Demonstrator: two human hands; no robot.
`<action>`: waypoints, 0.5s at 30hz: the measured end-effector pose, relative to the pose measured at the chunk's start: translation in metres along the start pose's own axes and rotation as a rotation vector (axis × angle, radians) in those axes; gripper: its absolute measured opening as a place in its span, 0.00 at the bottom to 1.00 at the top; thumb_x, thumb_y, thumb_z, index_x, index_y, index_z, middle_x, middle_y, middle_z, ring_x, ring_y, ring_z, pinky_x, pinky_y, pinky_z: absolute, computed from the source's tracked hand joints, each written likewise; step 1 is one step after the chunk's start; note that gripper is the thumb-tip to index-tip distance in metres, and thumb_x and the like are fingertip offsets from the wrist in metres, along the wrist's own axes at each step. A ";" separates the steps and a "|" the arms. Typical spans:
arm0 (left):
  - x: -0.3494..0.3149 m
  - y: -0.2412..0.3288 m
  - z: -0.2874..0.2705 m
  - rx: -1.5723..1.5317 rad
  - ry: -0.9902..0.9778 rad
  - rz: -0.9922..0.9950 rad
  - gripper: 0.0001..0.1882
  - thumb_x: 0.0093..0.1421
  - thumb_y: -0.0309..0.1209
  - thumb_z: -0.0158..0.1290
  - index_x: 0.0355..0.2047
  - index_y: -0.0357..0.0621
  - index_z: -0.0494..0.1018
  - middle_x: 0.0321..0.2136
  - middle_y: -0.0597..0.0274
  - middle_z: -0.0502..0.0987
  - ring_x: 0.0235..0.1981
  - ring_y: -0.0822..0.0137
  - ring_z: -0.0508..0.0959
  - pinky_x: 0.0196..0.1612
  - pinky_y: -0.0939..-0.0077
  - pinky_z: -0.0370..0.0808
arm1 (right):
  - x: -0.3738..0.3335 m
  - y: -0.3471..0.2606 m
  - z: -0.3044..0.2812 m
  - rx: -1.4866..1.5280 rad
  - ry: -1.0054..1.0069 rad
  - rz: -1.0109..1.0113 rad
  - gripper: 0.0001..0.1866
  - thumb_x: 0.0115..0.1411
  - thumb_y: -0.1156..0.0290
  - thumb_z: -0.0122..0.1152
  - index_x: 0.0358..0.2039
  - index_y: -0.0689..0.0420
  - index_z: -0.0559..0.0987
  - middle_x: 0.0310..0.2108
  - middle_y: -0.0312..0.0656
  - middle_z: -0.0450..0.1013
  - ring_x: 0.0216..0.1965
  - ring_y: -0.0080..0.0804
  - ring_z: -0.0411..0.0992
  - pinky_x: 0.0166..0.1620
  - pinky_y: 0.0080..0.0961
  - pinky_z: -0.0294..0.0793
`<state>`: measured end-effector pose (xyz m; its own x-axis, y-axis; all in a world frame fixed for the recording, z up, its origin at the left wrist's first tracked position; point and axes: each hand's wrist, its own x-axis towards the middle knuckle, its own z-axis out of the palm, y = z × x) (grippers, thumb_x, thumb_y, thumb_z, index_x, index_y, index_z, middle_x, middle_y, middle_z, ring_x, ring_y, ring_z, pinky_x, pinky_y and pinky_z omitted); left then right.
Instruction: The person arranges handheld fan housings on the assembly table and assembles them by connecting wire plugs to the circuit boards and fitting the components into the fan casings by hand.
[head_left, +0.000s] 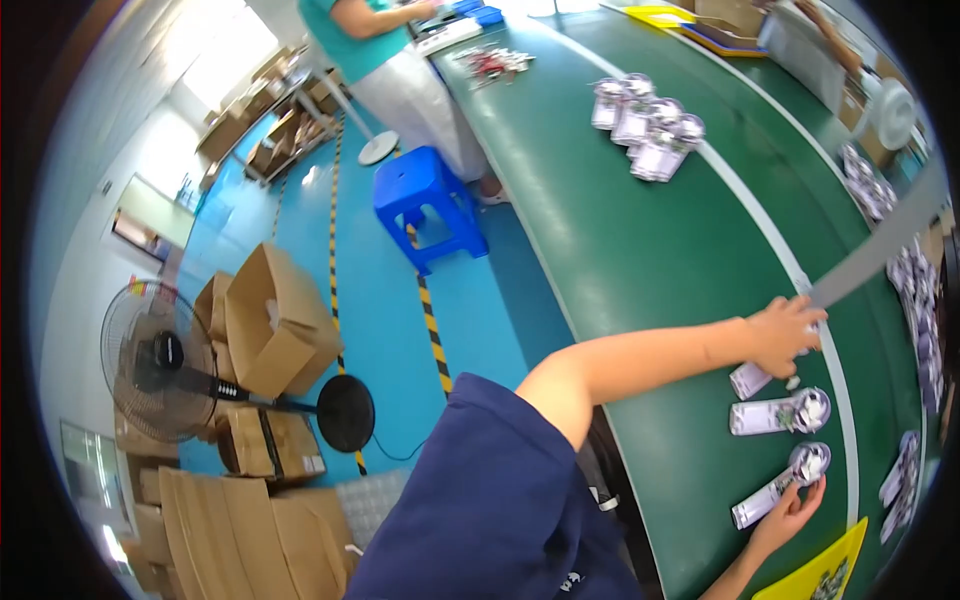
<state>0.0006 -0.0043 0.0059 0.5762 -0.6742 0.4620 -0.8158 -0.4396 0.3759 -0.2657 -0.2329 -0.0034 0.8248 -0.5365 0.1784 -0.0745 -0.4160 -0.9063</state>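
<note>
Four-finger side down, my left hand (785,337) curls over the round end of a pale lilac device part (749,379), which it mostly hides. Nearer to me, my right hand (790,515) has its fingertips at the round end of another such part (768,497), with thumb and finger closed on its rim. Each part has a flat rectangular body and a ring-shaped head with white pieces inside. Between my hands lies a third one (780,412), untouched, its head toward the pale strip on the table.
A green worktable (640,270) carries a pile of similar parts (650,125) and small red-and-white pieces (495,64). A yellow tray (815,570) sits near my right hand. A co-worker (400,80) stands beyond a blue stool (425,200). A floor fan (160,360) and cartons (275,320) are left.
</note>
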 end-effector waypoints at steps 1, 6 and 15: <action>0.005 0.014 -0.002 -0.149 0.053 -0.001 0.32 0.46 0.48 0.67 0.54 0.58 0.80 0.70 0.46 0.62 0.66 0.36 0.64 0.58 0.37 0.71 | 0.010 0.004 -0.007 0.030 0.025 -0.054 0.29 0.75 0.72 0.58 0.73 0.60 0.63 0.70 0.51 0.63 0.44 0.24 0.72 0.45 0.20 0.72; -0.013 0.045 0.043 -0.258 0.111 0.100 0.36 0.47 0.63 0.64 0.50 0.53 0.83 0.69 0.40 0.63 0.65 0.29 0.61 0.59 0.37 0.67 | 0.005 -0.001 0.012 -0.196 0.043 -0.176 0.32 0.68 0.72 0.69 0.65 0.70 0.65 0.59 0.68 0.72 0.56 0.54 0.77 0.57 0.43 0.82; -0.022 0.071 0.050 -0.458 0.203 -0.070 0.43 0.41 0.52 0.73 0.59 0.50 0.77 0.73 0.37 0.55 0.73 0.23 0.48 0.72 0.28 0.52 | 0.020 -0.009 0.040 -0.105 0.141 -0.286 0.29 0.67 0.67 0.70 0.60 0.72 0.70 0.53 0.65 0.75 0.52 0.52 0.78 0.57 0.43 0.80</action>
<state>-0.0727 -0.0499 -0.0180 0.6641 -0.5030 0.5531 -0.6952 -0.1432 0.7044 -0.2258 -0.2105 -0.0069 0.7355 -0.4804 0.4777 0.0856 -0.6335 -0.7690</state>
